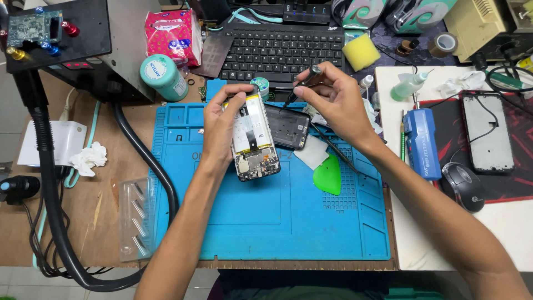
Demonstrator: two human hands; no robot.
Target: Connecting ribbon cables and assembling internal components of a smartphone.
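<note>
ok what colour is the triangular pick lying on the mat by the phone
Bright green; the pick lies on the blue mat, clearest in the head view.

2 hands: left hand (219,125), right hand (333,100). 3 phones: opened phone (252,139), back cover (288,126), black phone (488,130) at right edge. 1 keyboard (280,53), 1 mouse (463,186), 1 blue mat (266,222)

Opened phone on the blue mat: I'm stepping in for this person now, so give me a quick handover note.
Left hand holds the opened phone tilted above the blue mat, back cover off, battery showing.
Right hand holds a dark screwdriver, tip pointing down near the phone's top edge.
A black phone part and a green pick lie on the mat.
Done: phone opened. Left: cannot tell.
</note>
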